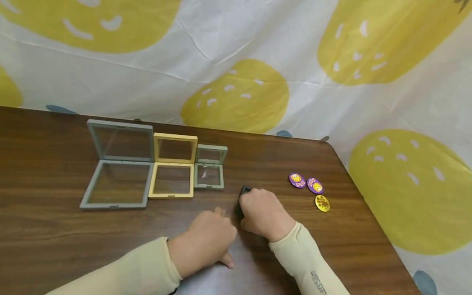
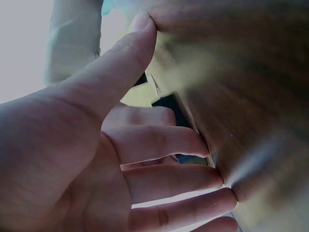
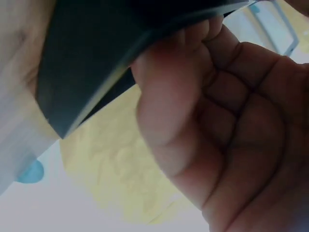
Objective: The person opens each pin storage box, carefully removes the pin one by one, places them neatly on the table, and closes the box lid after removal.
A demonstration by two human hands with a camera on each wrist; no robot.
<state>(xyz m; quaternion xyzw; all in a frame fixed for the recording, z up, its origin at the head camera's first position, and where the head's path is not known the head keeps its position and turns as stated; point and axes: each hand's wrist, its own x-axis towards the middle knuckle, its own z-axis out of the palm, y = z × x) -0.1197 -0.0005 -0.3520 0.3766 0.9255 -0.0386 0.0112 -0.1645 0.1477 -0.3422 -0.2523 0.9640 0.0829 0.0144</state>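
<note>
My right hand (image 1: 263, 213) grips a dark, straight-edged object (image 1: 245, 190) at the middle of the table. Most of that object lies under the hand in the head view; in the right wrist view its flat dark side (image 3: 91, 63) ends in a sharp corner, with my fingers curled at its edge. I cannot tell what kind of thing it is. My left hand (image 1: 208, 237) is just left of it, holding nothing. In the left wrist view its fingers (image 2: 164, 179) reach out with the tips at the wooden surface, and the thumb stands apart.
Three hinged display frames stand opened at the back left: a large grey-blue one (image 1: 114, 205), a yellow one (image 1: 171, 195) and a small green one (image 1: 209, 187). To the right lie two purple badges (image 1: 297, 180) and a yellow badge (image 1: 322, 203). A patterned cloth (image 1: 302, 102) hangs behind the table (image 1: 44, 184).
</note>
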